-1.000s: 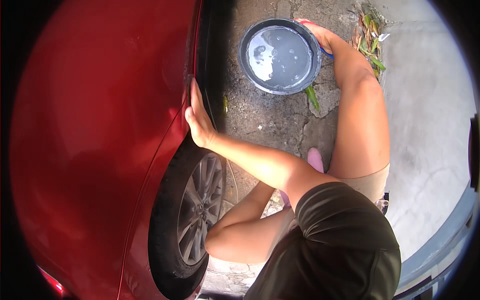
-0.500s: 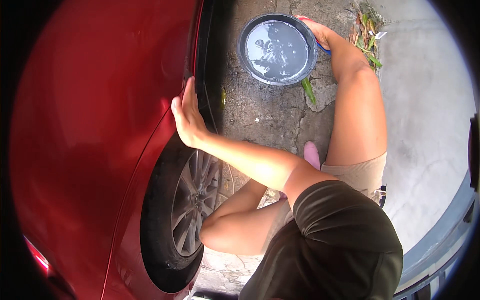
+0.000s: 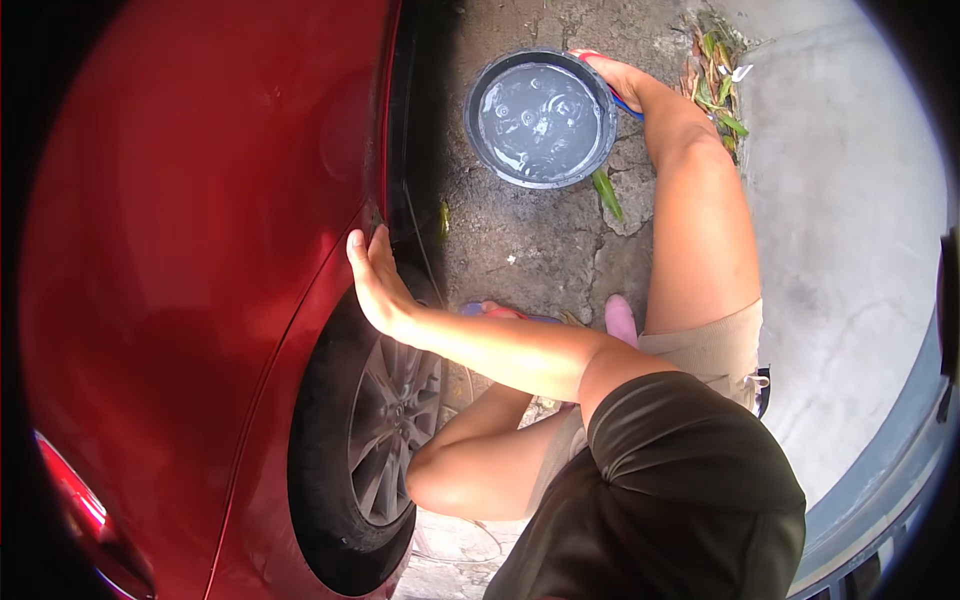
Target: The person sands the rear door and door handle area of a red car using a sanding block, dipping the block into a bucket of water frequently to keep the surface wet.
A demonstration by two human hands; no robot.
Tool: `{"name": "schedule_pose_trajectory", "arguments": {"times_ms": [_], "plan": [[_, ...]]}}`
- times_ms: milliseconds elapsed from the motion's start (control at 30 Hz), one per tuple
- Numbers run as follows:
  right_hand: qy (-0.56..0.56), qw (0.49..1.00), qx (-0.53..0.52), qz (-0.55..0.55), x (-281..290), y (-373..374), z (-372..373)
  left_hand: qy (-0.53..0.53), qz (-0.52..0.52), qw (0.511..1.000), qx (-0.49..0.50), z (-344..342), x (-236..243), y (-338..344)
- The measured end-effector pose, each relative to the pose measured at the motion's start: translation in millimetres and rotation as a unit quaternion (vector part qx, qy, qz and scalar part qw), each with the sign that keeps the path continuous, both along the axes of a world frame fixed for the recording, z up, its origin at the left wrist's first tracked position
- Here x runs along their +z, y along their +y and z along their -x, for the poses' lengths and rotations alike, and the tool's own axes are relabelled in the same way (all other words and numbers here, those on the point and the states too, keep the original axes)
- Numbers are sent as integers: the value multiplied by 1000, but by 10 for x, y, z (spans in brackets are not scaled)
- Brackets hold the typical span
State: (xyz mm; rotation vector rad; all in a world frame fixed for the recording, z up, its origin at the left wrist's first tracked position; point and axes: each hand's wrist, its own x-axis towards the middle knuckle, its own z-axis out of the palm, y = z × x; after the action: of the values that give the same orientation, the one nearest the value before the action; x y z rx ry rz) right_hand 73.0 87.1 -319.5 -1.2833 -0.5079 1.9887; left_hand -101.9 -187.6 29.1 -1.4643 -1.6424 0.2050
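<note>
My right hand reaches left across my body, fingers outstretched and empty, at the red car's panel just above the wheel arch; whether the fingertips touch it I cannot tell. Below it is the tyre with its grey alloy wheel. Ahead of me a dark round basin of rippled water stands beside my right foot, which wears a flip-flop. My left hand is hidden.
Cracked concrete lies between the car and a pale grey surface on the right. Dry and green leaves gather at that seam. A pink rounded object is by my thigh, and my bent left knee is beside the wheel.
My right hand has moved down the car's side, toward me. A foot in a blue flip-flop now shows beneath my forearm. The view has shifted slightly.
</note>
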Motion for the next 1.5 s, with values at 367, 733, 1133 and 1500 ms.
{"name": "schedule_pose_trajectory", "arguments": {"times_ms": [367, 733, 1133, 1500], "plan": [[15, 998, 49, 30, -26, 16, -177, 8, 5, 1000, -3, 22, 71, 51], [-25, 994, 47, -94, 165, -262, -28, 15, 5, 1000, 0, 56, 135, 60], [-106, 958, -34, -264, 162, -252, 109, 30, 4, 1000, -2, 53, 325, -45], [-177, 904, -142, -362, 345, -594, 440, 47, -8, 999, -11, 68, 298, 60]]}}
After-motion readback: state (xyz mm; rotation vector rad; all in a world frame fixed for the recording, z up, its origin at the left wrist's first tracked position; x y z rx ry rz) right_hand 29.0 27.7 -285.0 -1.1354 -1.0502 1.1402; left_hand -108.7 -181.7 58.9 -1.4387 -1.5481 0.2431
